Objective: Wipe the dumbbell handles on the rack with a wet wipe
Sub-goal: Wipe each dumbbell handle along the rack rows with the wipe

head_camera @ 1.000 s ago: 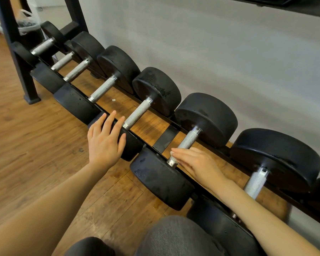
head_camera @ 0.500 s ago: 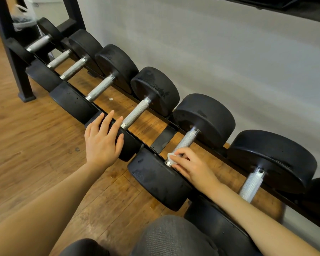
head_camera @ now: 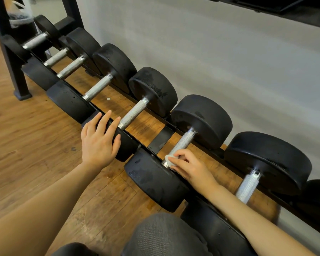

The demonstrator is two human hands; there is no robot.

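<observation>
Rack [head_camera: 161, 139] runs from 10 o'clock to 4 o'clock along the wall [head_camera: 211, 43], dumbbells in a row on it, wood floor [head_camera: 26, 145] under

Left hand [head_camera: 98, 143] at 9 o'clock of centre, fingers straight and spread wide, resting flat on the near head [head_camera: 126, 145] of one dumbbell, holding nothing; looks like bracing. That dumbbell's handle [head_camera: 133, 113] is bare just at 1 o'clock of the fingertips

Right hand [head_camera: 190, 167] just right of centre, fingers curled round a white wipe [head_camera: 168, 160], pressing it on the near end of the next handle [head_camera: 183, 143], close against the near head [head_camera: 155, 180]

Progress, a guess only: wipe sits at the near end of this handle, far part uncovered, so this one is mid-wipe. No handle shows wetness or shine that tells wiped from unwiped, so cannot say which side of the row is done. Handles at 10–11 o'clock and the one at 4 o'clock [head_camera: 248, 185] are untouched by either hand now

Hidden: most of the wipe is under the fingers; rack cut off at the right edge, more dumbbells likely past it; far left handles small, partly behind the rack post [head_camera: 9, 58]; knee [head_camera: 164, 235] blocks the bottom
</observation>
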